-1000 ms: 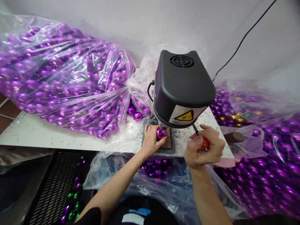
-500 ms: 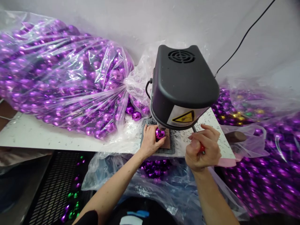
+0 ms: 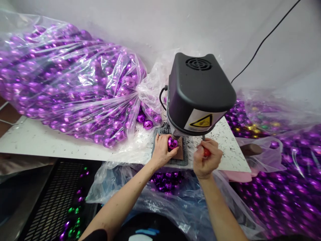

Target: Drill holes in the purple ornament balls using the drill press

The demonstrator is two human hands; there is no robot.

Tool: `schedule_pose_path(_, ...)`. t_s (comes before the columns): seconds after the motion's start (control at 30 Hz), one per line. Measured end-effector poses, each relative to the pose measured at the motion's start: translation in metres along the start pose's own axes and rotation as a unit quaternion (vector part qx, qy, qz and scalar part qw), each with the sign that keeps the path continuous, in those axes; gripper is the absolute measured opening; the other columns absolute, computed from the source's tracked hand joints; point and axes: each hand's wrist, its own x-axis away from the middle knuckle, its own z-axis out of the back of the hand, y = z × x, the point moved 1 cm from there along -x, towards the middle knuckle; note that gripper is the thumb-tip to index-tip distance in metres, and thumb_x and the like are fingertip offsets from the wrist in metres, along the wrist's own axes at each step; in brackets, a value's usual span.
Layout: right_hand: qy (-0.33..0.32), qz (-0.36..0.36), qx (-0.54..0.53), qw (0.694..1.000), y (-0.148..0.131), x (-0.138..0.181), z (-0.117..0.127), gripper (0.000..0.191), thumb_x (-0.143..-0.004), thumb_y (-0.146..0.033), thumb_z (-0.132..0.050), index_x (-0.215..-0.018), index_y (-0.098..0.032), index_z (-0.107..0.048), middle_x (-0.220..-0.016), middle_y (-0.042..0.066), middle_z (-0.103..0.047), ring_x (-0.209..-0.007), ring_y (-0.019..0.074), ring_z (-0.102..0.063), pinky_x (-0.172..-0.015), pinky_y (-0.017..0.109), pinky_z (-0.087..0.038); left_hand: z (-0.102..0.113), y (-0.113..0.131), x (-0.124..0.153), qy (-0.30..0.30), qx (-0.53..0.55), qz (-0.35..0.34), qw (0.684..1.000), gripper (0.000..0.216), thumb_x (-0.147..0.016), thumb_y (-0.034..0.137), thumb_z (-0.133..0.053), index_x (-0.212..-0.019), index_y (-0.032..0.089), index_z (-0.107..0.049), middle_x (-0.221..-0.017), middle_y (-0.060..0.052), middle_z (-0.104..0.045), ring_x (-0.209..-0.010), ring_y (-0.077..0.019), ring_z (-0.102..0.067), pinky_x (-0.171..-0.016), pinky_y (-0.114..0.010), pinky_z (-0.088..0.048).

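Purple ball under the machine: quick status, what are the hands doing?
Left hand grips purple ball under black machine. Right hand closed on red-knobbed lever. Full bag of purple balls lies left.

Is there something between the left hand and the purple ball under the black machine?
No. The left hand already grips the purple ball directly on the pad beneath the black machine; the right hand holds the red-knobbed lever apart from it.

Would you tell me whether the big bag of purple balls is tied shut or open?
Open: the big bag narrows toward its mouth, where loose purple balls lie on the table.
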Motion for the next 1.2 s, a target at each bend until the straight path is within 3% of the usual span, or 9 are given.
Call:
schedule_pose_path(0.17,-0.017,-0.031,0.044,0.998,-0.019,-0.049,0.015,0.015,-0.094,-0.026,-0.050,-0.100,-0.020,-0.063,-0.077,0.000,-0.060,-0.065,0.0120,-0.056,-0.068,0.032,-0.050,-0.006,-0.005,0.001,-0.001,0.008,-0.004,1.000,0.036,-0.085,0.031,-0.074,-0.114,0.019,-0.055,-0.108,-0.007,-0.065,-0.107,-0.0260,-0.060,-0.115,-0.053,-0.032)
schedule_pose_path(0.27,-0.036,-0.091,0.080,0.992,-0.026,-0.107,0.011,0.027,-0.098,-0.039,-0.047,-0.082,-0.019,-0.057,-0.064,-0.004,-0.051,-0.051,0.0069,-0.045,-0.052,0.024,-0.031,-0.005,-0.004,-0.002,-0.001,0.014,-0.006,1.000,0.039,-0.084,0.032,-0.076,-0.115,0.019,-0.055,-0.108,-0.007,-0.066,-0.108,-0.0269,-0.060,-0.115,-0.054,-0.031)
schedule_pose_path(0.4,-0.061,-0.179,0.043,0.981,-0.015,-0.158,-0.009,0.039,-0.093,-0.053,-0.046,-0.071,-0.020,-0.046,-0.054,-0.006,-0.038,-0.052,0.0071,-0.037,-0.055,0.025,-0.027,0.016,0.007,0.013,0.023,0.042,-0.005,0.999,0.041,-0.089,0.037,-0.071,-0.121,0.019,-0.053,-0.111,-0.009,-0.065,-0.109,-0.0278,-0.059,-0.109,-0.053,-0.039)
schedule_pose_path(0.53,-0.050,-0.199,0.032,0.978,-0.001,-0.164,-0.021,0.033,-0.090,-0.045,-0.050,-0.067,-0.022,-0.044,-0.053,-0.006,-0.033,-0.051,0.0083,-0.033,-0.053,0.027,-0.026,0.041,0.020,0.071,-0.064,0.070,-0.045,0.994,0.049,-0.091,0.043,-0.067,-0.132,0.020,-0.049,-0.118,-0.012,-0.063,-0.108,-0.0267,-0.059,-0.095,-0.043,-0.050)
schedule_pose_path(0.63,-0.037,-0.217,0.042,0.975,0.001,-0.160,-0.021,0.031,-0.090,-0.042,-0.053,-0.066,-0.024,-0.045,-0.053,-0.004,-0.033,-0.048,0.0099,-0.033,-0.050,0.029,-0.024,0.048,0.018,0.116,-0.166,0.045,-0.076,0.982,0.067,-0.088,0.045,-0.073,-0.143,0.021,-0.044,-0.132,-0.016,-0.059,-0.121,-0.0307,-0.057,-0.102,-0.047,-0.049)
schedule_pose_path(0.73,-0.031,-0.219,0.054,0.974,-0.002,-0.161,-0.021,0.032,-0.089,-0.042,-0.056,-0.064,-0.025,-0.045,-0.052,-0.004,-0.031,-0.047,0.0102,-0.032,-0.048,0.028,-0.021,0.060,0.006,0.132,-0.186,0.050,-0.048,0.980,0.082,-0.084,0.054,-0.075,-0.150,0.021,-0.039,-0.143,-0.018,-0.053,-0.131,-0.0328,-0.053,-0.109,-0.050,-0.046)
schedule_pose_path(0.97,-0.032,-0.242,0.044,0.969,-0.007,-0.163,-0.022,0.028,-0.089,-0.031,-0.055,-0.065,-0.022,-0.044,-0.050,-0.007,-0.031,-0.043,0.0068,-0.032,-0.046,0.026,-0.024,0.104,-0.040,0.055,0.036,0.046,0.061,0.996,0.026,-0.101,0.033,-0.052,-0.122,0.021,-0.060,-0.112,-0.009,-0.069,-0.106,-0.0223,-0.066,-0.096,-0.040,-0.052)
schedule_pose_path(1.1,-0.029,-0.227,0.042,0.973,-0.005,-0.162,-0.021,0.028,-0.089,-0.036,-0.055,-0.068,-0.020,-0.046,-0.052,-0.008,-0.033,-0.047,0.0064,-0.035,-0.051,0.025,-0.027,0.091,-0.058,-0.020,0.044,-0.075,0.002,0.996,0.026,-0.098,0.016,-0.049,-0.120,0.021,-0.062,-0.123,-0.011,-0.065,-0.117,-0.0244,-0.060,-0.102,-0.041,-0.048)
schedule_pose_path(1.2,-0.043,-0.225,0.035,0.973,-0.007,-0.163,-0.019,0.029,-0.090,-0.037,-0.054,-0.068,-0.020,-0.046,-0.051,-0.008,-0.034,-0.048,0.0065,-0.035,-0.052,0.026,-0.027,0.077,-0.067,-0.058,-0.027,-0.183,0.030,0.982,0.032,-0.091,0.015,-0.060,-0.122,0.019,-0.062,-0.124,-0.014,-0.062,-0.119,-0.0284,-0.058,-0.099,-0.041,-0.048)
